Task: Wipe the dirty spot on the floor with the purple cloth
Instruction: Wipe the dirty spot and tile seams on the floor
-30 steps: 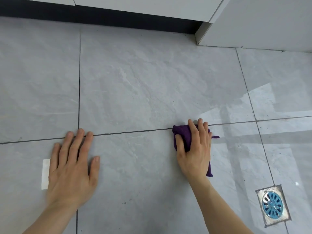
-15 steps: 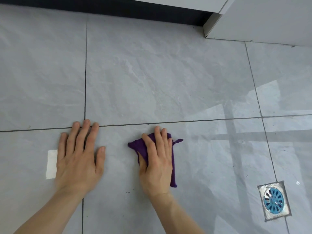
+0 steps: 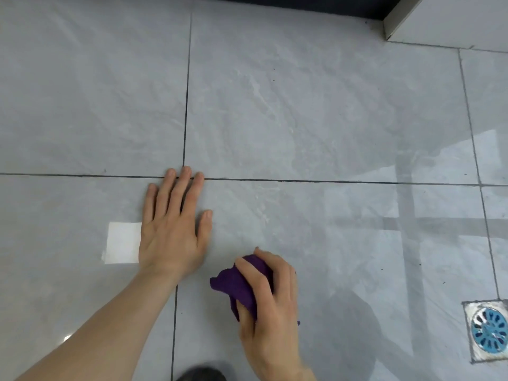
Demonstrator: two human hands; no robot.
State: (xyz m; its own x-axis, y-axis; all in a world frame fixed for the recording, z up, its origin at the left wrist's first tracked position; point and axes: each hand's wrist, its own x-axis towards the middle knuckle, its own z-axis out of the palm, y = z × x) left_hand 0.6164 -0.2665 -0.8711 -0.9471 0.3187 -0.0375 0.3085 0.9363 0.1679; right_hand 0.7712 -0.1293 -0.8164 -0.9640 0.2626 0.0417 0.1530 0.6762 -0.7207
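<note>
our right-hand fingers were curled down over the purple cloth, bunching it against the floor; the right hand held it pinned under the palm, with a dark fold sticking out to the left of the knuckles and a small corner showing at the lower right edge of the hand; the cloth's long axis seemed to run from upper left to lower right, roughly along the hand; our left hand lay flat and spread, holding nothing, its fingertips just across the grout line and its heel partly over a white patch on the tile; it looked to us like a brace for leaning, not a working hand; the right hand was the nearer one to the work, since it already held the cloth; we could not pick out one clear dirty spot; a few faint dark specks lay on the same tile to the right of the cloth, and others well beyond the grout line, so we judged the next stroke would sweep the cloth rightward or forward from the hand; the blue floor drain sat well apart at the right edge.
</note>
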